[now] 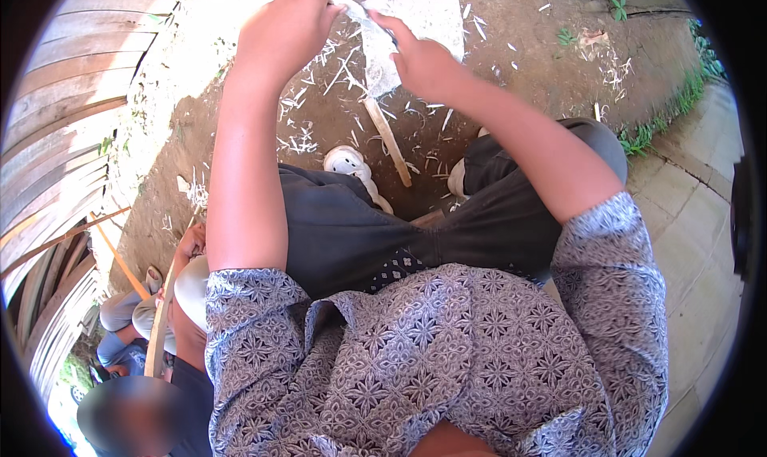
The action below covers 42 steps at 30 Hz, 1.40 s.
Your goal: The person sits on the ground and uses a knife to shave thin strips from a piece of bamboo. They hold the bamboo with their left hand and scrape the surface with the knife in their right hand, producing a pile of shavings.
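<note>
So a pale, flat wooden piece is being held out in front, above the dirt ground, between both hands. The left hand is being kept curled tight around the piece's upper end, fingers closed. The right hand is being clenched too, at the piece's right edge; something thin and dark is poking out of it, but what it is can't be told.

Lots of stuff is lying around. Pale wood shavings are scattered all over the ground under the hands. A wooden stick is lying on the dirt just below the piece, angled toward the white shoe. The dark trousers and patterned shirt are filling the lower half and hiding whatever is beneath. To the left, weathered wooden planks are curving along the rim, and another person is sitting low by them. Paved slabs are running along the right.
</note>
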Each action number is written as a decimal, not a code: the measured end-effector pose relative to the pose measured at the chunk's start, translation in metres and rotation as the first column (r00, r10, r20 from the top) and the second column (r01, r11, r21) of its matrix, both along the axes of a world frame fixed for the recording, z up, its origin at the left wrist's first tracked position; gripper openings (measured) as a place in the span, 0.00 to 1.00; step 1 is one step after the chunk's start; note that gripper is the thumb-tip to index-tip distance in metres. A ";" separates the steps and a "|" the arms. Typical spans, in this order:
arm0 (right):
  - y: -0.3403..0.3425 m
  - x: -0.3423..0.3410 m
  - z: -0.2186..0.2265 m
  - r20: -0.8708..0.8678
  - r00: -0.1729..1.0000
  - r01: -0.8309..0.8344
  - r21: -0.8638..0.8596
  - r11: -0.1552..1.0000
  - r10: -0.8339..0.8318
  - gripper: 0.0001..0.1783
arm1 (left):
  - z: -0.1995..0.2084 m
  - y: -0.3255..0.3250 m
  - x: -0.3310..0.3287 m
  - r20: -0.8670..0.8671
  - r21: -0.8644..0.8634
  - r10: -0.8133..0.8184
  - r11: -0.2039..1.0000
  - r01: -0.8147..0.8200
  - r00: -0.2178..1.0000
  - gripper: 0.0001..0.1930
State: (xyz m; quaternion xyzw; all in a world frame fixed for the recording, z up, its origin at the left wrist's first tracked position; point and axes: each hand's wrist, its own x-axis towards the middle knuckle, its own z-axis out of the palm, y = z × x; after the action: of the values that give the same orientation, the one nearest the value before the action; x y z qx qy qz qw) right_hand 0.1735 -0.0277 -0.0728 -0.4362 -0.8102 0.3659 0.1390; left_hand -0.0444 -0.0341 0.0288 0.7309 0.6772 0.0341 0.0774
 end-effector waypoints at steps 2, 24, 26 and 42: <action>0.003 -0.006 0.014 0.013 1.000 0.020 -0.073 0.997 -0.019 0.34 | 0.004 0.004 -0.002 -0.039 -0.051 0.020 0.998 -0.022 0.999 0.15; 0.007 -0.016 0.026 -0.182 0.960 0.093 -0.509 0.856 -0.212 0.20 | 0.000 -0.003 -0.013 0.037 -0.029 0.028 0.999 -0.027 0.999 0.16; 0.005 -0.018 0.034 -0.227 0.956 0.106 -0.323 0.940 -0.186 0.21 | -0.002 0.000 -0.011 0.052 0.000 0.021 1.000 -0.021 0.998 0.16; 0.007 -0.014 0.004 -0.020 0.995 0.099 -0.098 0.990 -0.101 0.20 | -0.002 0.003 -0.013 0.053 -0.043 0.061 0.997 -0.059 0.997 0.17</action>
State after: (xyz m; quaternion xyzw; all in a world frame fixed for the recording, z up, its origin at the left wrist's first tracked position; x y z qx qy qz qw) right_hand 0.1593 -0.0203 -0.0684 -0.4778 -0.7669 0.4027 0.1461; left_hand -0.0575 -0.0316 0.0270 0.7072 0.6972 0.0425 0.1099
